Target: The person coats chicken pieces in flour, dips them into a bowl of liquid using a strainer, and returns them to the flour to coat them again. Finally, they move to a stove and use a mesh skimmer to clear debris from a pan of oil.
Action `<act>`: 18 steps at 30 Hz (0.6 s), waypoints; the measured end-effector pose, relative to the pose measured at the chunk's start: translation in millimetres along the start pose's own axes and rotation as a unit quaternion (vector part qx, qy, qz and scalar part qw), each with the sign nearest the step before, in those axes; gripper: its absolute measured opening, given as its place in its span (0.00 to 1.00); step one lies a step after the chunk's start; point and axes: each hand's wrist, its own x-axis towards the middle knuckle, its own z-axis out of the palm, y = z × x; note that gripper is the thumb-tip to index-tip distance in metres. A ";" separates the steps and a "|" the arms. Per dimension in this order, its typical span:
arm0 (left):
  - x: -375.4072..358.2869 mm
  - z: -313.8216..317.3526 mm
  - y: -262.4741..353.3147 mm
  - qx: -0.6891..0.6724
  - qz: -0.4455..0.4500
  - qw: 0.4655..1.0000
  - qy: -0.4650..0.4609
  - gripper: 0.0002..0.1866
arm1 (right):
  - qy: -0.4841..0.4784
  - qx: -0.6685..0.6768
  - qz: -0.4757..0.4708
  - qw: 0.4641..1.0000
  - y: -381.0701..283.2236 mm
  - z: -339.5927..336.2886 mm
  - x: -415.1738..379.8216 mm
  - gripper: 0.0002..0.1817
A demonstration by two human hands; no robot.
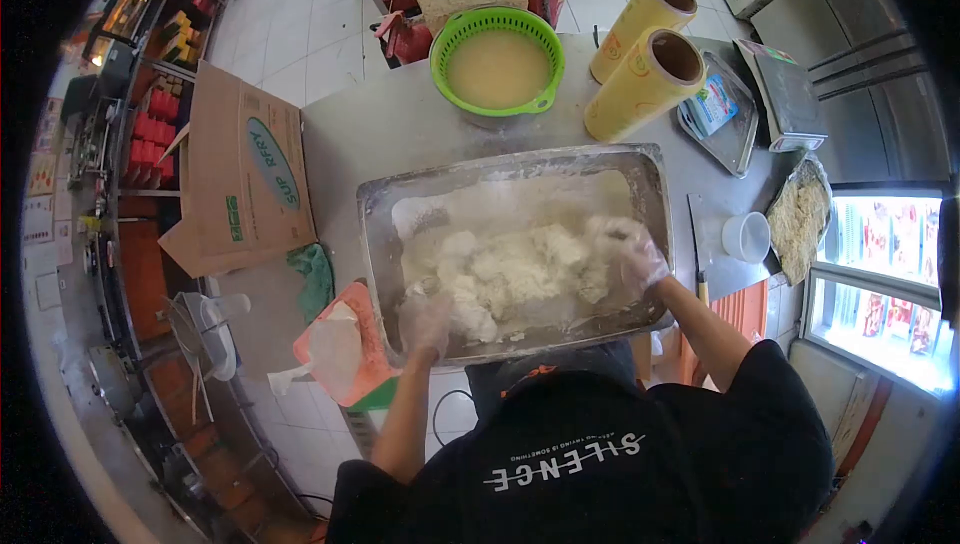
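Note:
A deep metal tray (515, 349) holds white flour (500, 194) and several lumpy, flour-coated pieces (520, 264) whose kind is hidden by the coating. Thin clear plastic gloves cover both hands. At the tray's near left corner, my left hand (425, 324) is beside the coated pieces, its fingers stretched out though smeared by motion. Inside the right wall is my right hand (635, 252), fingers apart and slightly bent, at the right edge of the pieces. I make out nothing gripped in either hand.
Behind the tray stands a green strainer (545, 99) with cloudy liquid, beside two plastic-wrap rolls (630, 94). A cardboard box (240, 174) is at left. To the right lie a long knife (697, 244), a white cup (746, 238), a crumb-filled bag (800, 214) and a scale (782, 99).

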 end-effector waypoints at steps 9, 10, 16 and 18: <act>-15.7 32.8 84.5 -0.376 -0.107 0.910 -0.141 0.25 | -0.018 0.323 0.318 0.892 52.5 60.3 21.1 0.41; -31.2 30.3 113.6 -0.401 -0.142 0.886 -0.183 0.25 | -0.061 0.296 0.276 0.912 65.9 69.7 28.7 0.41; -25.8 12.5 138.7 -0.239 -0.074 0.945 -0.210 0.23 | -0.086 0.147 0.297 0.940 -12.6 64.3 33.2 0.35; -41.2 -3.4 172.4 -0.151 -0.108 0.970 -0.156 0.24 | -0.122 0.084 0.282 0.948 -5.3 47.2 37.8 0.35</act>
